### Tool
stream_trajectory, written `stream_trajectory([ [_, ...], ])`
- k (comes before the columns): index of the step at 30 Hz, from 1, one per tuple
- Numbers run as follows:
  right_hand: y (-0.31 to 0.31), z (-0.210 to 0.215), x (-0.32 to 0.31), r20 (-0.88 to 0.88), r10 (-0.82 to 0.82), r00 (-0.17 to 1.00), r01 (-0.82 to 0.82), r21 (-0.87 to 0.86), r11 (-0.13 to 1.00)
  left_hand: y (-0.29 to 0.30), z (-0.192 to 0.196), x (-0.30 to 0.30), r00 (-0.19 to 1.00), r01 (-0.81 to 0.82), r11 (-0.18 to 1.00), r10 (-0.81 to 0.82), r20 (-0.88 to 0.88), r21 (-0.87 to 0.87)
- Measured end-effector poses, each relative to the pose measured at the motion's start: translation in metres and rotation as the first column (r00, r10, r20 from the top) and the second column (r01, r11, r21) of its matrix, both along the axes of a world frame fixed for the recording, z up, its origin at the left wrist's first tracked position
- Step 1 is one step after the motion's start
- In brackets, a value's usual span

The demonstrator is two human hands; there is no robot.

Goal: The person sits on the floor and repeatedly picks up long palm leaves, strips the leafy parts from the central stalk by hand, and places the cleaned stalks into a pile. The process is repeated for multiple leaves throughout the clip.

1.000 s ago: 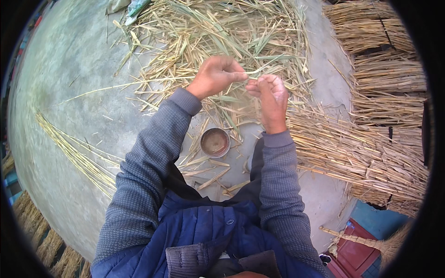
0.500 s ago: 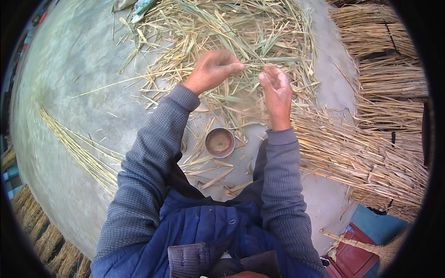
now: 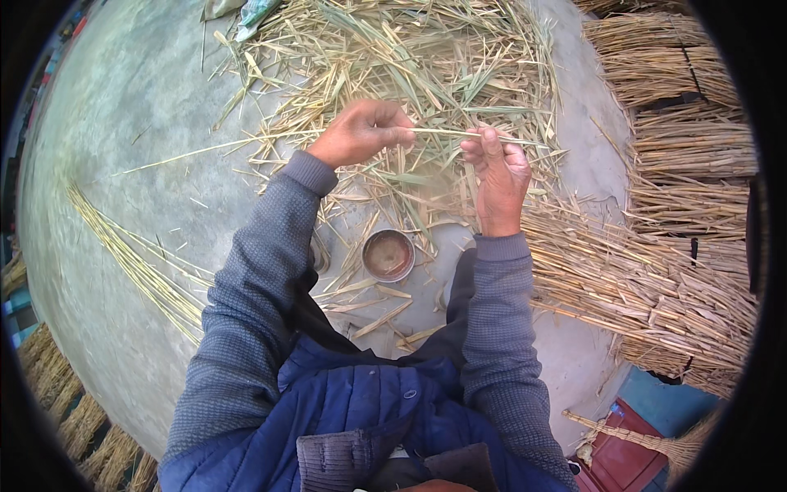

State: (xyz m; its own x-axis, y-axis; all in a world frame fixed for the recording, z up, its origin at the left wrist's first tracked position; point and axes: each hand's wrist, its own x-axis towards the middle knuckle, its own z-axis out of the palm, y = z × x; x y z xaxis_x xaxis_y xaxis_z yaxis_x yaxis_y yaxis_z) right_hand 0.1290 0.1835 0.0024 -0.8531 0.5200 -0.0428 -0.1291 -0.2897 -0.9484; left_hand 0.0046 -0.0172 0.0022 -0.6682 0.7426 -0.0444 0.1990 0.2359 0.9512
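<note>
— Two hands up, and what lies around them? Begin with the biggest thing.

— The concrete floor point(image 3: 123, 148), pale and grey, fills most of what I see. Along my right side the bundled reeds point(image 3: 680, 205) lie in thick, tied rows, stacked one beside the next. Ahead of me, under and beyond my hands, is the loose heap of straw and leaves point(image 3: 393, 49), scattered with no order. To my left a thin line of long stalks point(image 3: 131, 262) lies apart on the floor.

— And nearer to you?

— A small round metal bowl point(image 3: 388, 255) stands on the floor just in front of my knees, brownish inside, with trimmed slivers lying about it.

— Now your hands.

— My left hand point(image 3: 361, 131) is curled, its fingertips pressed together on one end of a single thin reed strip point(image 3: 447, 134). The strip runs level across to my right hand point(image 3: 496, 176), which is raised with the palm toward me; there the thumb pins the strip against the folded fingers, and the strip's far end pokes out past them. So both hands pinch the same strip, held in the air above the loose heap, a short stretch of it bare between them.
</note>
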Motion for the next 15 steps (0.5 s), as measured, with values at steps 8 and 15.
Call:
stream_trajectory([
  [8, 0.003, -0.012, 0.000, 0.150, -0.085, 0.985, 0.094, -0.057, 0.994, -0.004, 0.019, 0.013, 0.995, -0.092, 0.993, 0.089, 0.045, 0.070],
  [15, 0.020, -0.026, -0.001, 0.137, -0.168, 0.976, 0.171, -0.009, 0.985, -0.017, 0.020, 0.016, 0.966, -0.094, 0.995, 0.097, -0.240, 0.026],
])
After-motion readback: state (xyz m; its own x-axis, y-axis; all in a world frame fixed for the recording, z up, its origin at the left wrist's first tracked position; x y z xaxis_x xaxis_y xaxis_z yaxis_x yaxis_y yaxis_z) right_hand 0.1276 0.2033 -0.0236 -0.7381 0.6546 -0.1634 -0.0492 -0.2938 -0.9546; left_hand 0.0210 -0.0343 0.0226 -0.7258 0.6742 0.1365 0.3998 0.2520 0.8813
